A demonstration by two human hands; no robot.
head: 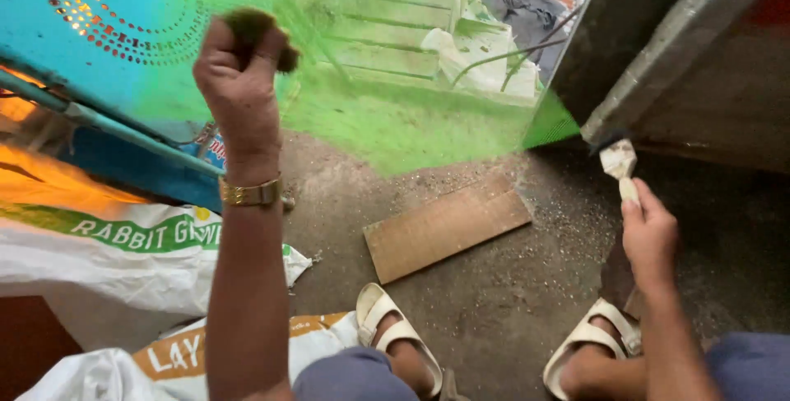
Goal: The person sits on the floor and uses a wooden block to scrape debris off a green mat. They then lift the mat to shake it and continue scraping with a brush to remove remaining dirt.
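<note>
My left hand [239, 80] is raised at the upper left, fist closed on a bunched corner of a sheer green mesh net [395, 113] that stretches across the middle of the view. A gold bracelet circles that wrist. My right hand [648, 236] is low on the right and grips the pale handle of a small paintbrush [619, 161], whose bristles touch the lower edge of a grey metal panel [699, 72]. My two feet in white sandals [395, 335] rest on the concrete floor.
A flat brown board [444, 228] lies on the gritty concrete floor between my hands. White printed feed sacks [107, 261] are piled at the lower left. A turquoise perforated panel [107, 14] stands at the upper left. Behind the net are wooden slats with cloths.
</note>
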